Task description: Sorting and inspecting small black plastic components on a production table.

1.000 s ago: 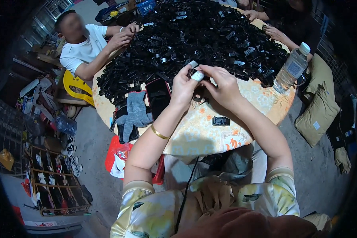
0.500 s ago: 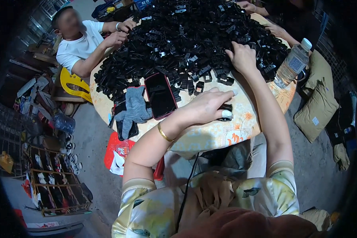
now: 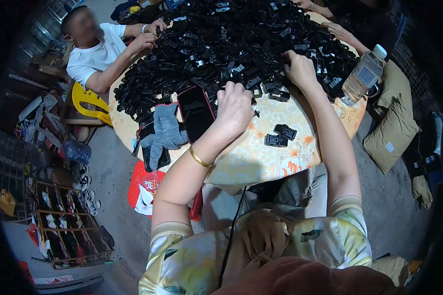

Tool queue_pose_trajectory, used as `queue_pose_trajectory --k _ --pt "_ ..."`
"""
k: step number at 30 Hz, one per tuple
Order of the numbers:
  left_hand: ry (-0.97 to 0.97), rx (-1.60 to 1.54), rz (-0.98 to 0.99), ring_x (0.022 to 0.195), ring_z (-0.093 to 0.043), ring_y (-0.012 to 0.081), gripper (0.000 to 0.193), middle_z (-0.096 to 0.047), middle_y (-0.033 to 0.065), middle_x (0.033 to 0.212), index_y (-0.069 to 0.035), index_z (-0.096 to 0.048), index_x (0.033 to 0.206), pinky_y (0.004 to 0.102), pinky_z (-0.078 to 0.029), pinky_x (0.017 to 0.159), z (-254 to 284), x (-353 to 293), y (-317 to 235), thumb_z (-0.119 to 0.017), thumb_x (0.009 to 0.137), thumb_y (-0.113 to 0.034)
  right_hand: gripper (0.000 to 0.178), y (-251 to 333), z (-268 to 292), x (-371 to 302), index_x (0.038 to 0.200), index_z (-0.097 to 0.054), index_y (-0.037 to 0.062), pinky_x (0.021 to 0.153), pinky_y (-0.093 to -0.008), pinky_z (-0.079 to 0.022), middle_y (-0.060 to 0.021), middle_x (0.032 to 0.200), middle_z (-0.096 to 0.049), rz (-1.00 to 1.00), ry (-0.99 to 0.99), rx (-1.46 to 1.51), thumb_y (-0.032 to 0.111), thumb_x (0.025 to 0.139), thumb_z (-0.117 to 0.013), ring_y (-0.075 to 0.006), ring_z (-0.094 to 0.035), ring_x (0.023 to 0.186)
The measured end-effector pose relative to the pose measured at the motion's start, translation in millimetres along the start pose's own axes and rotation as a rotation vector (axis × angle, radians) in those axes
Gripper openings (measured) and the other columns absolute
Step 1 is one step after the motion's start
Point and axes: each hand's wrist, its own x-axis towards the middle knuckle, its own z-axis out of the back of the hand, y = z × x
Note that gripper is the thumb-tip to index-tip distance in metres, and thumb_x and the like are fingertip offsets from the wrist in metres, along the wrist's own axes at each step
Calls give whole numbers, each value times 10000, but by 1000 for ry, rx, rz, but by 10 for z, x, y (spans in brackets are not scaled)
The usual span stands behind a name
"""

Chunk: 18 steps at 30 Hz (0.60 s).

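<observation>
- My sleeves [image 3: 349, 216], pale with yellow patches and dark leaf shapes; both bare forearms reach forward over the table, well apart.
- Black cord [image 3: 231, 231] runs down the front of me.
- Gold bangle [image 3: 201, 156] on my left wrist.
- Round table [image 3: 241, 164], pale cloth with orange flowers, near edge just in front of me.
- Two black buckles [image 3: 276, 140] on the cloth between my forearms, touching or nearly so, well short of the pile.
- Gray glove [image 3: 165, 130] left of my left forearm, lying partly on a dark flat object [image 3: 161, 160], kind unclear.
- Dark-screened phone [image 3: 195, 114], reddish case, between glove and my left hand.
- My left hand [image 3: 235, 109]: back up, fingers bent down at the pile's near edge. Small dark bit shows by its right side. Fingertips hidden, can't tell if they hold a piece.
- My right hand [image 3: 301, 70]: farther out, at the pile's right part, fingers curled inward, thumb side facing left. Can't tell if a piece is pinched.
- Clear bottle [image 3: 363, 77], pale cap, to the right of my right hand, near the table's right edge.
- Big pile of black plastic parts [image 3: 221, 49] covers most of the far table, shiny metal-looking bits mixed in.
- Co-worker in white shirt [image 3: 91, 61], far left, both hands at the pile's edge.
- Another person's hand [image 3: 340, 33], far right, beside the pile; dark clothing behind.
</observation>
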Motion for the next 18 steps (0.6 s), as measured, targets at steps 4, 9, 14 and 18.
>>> queue_pose_trajectory --k 4,9,14,18 --pt "-246 -494 61 807 -614 279 225 -611 166 914 37 -540 1021 352 -491 701 -16 97 60 -565 826 -73 274 -49 22 -60 975 -563 58 736 -447 -427 -122 852 -637 217 -123 -51 77 703 -587 -280 -595 886" --pt "51 -1621 384 904 -607 218 232 -569 129 970 43 -447 1112 331 -530 808 99 195 112 -469 904 -55 274 77 110 -83 984 -585 59 771 -444 -404 -110 868 -640 131 17 -102 74 711 -586 -286 -595 873" --pt "-5 -2002 383 944 -588 225 249 -527 154 1032 59 -425 1146 330 -527 844 68 242 172 -427 921 -47 294 214 258 -111 1052 -604 44 718 -360 -484 -106 891 -646 246 -325 298 94 762 -600 -238 -634 794" --pt "-96 -2026 304 961 -586 224 254 -529 142 1053 46 -430 1154 336 -517 862 22 244 158 -434 920 -53 240 588 481 -354 1099 -593 21 699 -222 -490 -28 925 -614 55 176 1267 105 880 -539 -97 -604 746"
